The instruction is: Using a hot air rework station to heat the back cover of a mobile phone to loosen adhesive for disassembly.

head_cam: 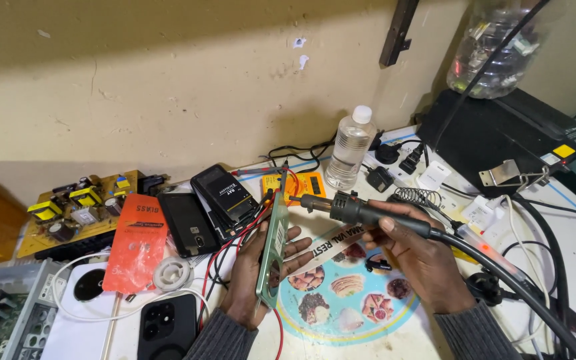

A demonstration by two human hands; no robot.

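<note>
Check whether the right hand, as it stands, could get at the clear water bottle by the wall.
Probably not freely: the right hand is wrapped around a black hot-air tool, so it is occupied. The path to the water bottle looks open, with only low plugs beside it.

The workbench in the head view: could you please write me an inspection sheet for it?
Surface: white table with a round food-print mat.
Job's things: green circuit board held on edge; black hot-air handle, nozzle at the board's top.
Clutter: phones, orange packet, yellow multimeter, water bottle, solder reel.
Grips: left hand shut on the board; right hand shut on the handle.
Cables: red leads, black hose, plugs.
Surroundings: beige wall, black box.
</note>
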